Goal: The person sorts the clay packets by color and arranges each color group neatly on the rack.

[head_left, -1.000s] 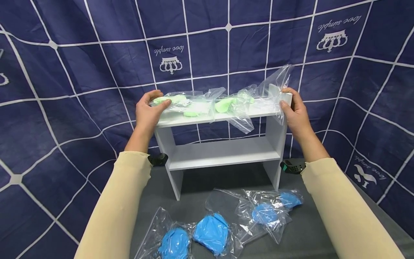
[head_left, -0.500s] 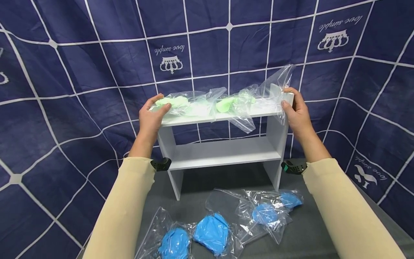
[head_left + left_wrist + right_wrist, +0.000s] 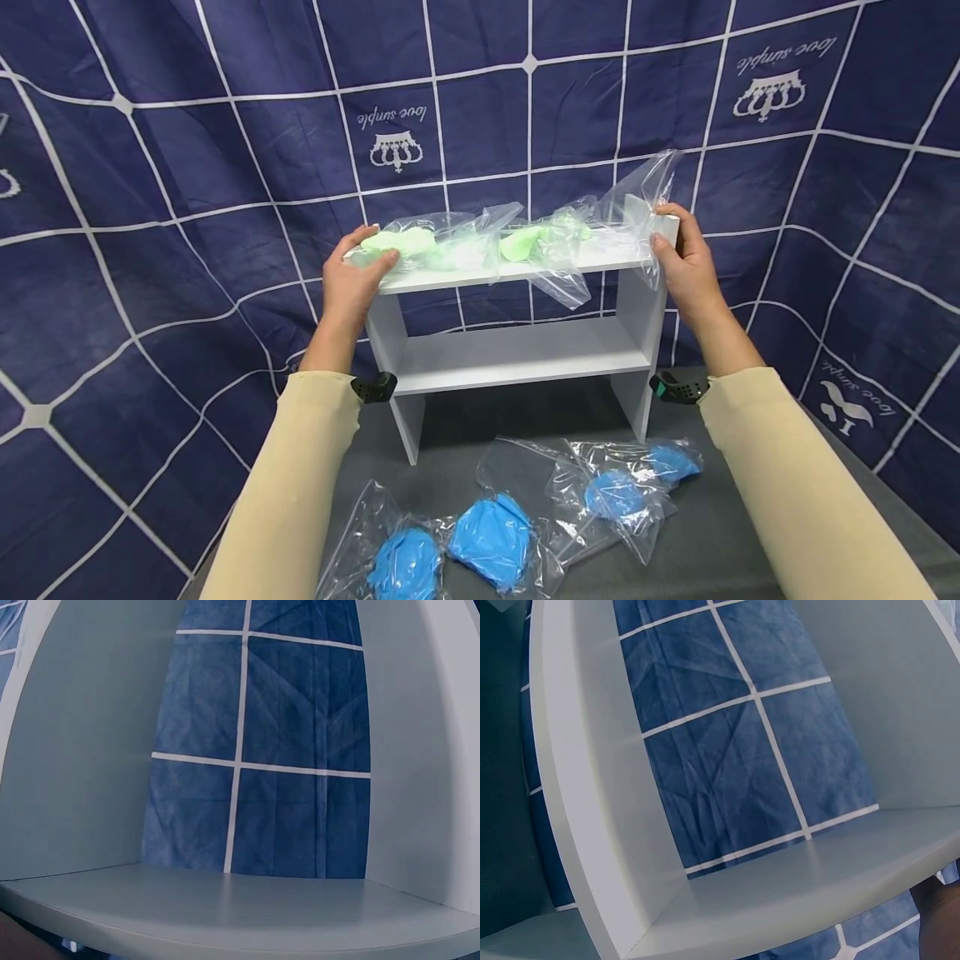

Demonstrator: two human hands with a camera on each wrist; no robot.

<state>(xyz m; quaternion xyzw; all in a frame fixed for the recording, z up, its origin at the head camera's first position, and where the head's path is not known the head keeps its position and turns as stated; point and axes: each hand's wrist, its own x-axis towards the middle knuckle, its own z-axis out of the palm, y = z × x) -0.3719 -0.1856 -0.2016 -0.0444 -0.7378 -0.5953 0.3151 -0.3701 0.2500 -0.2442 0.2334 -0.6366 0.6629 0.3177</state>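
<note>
A white two-tier shelf (image 3: 517, 354) stands upright, with clear plastic bags of soft light-green lumps along its top board. At the left end, my left hand (image 3: 350, 271) holds a bag with a green lump (image 3: 405, 242), thumb in front and fingers towards the back. My right hand (image 3: 687, 258) grips the shelf's top right corner, thumb in front, with loose clear plastic (image 3: 637, 208) between it and the board. Another green lump (image 3: 522, 243) lies in a bag near the middle. Both wrist views mainly show the shelf's panels (image 3: 420, 750); a dark part of the right hand (image 3: 941, 922) appears at one corner.
Several clear bags with blue lumps, such as this flat blue one (image 3: 491, 540), lie on the dark grey table (image 3: 450, 475) before the shelf. A bag flap (image 3: 566, 287) hangs over the top board's front edge. Blue gridded cloth (image 3: 480, 100) surrounds the back and sides.
My left hand has shifted slightly right and lower, and the green lump beside it has bunched closer together. My right hand stays at the shelf's corner.
</note>
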